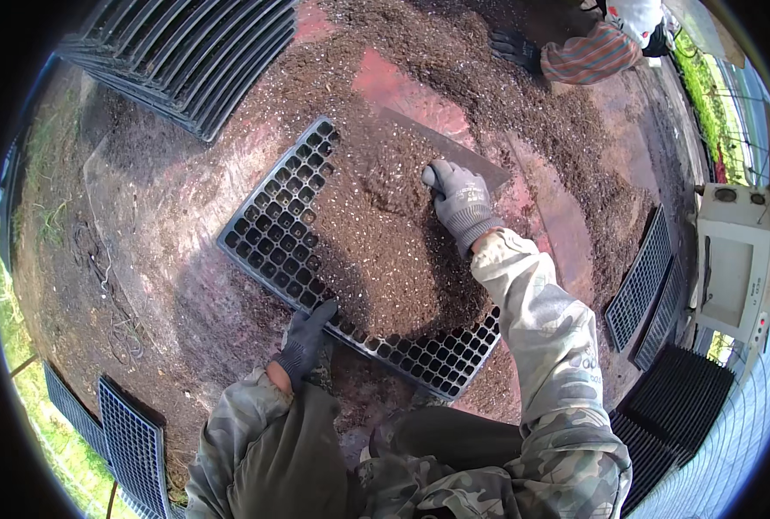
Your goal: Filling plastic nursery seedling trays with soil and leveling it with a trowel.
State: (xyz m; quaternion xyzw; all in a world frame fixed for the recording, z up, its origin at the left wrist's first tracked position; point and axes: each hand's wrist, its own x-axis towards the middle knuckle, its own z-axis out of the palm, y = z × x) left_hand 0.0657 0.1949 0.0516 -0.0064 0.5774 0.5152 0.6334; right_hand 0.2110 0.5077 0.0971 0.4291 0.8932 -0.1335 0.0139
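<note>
In front of me a black plastic plug tray (281,224) lies at an angle, with many small square cells. Dark potting mix (385,266) flecked with white is heaped over its middle, while cells at the left and near right corners show hollow. My left hand (310,337), in a dark glove, grips the tray's near edge. Beyond the heap, my right hand (459,191), in a grey glove, is closed at a thin flat board (446,143). The board stands behind the loose mix, and its lower part is hidden by the mix and my hand.
Stacked black trays (184,65) stand at the far left. A co-worker's dark-gloved hand (518,50) rests at the potting mix, far right. More plug trays (641,279) lie at the right, near a pale machine (732,259). Other trays (135,447) lie at the lower left.
</note>
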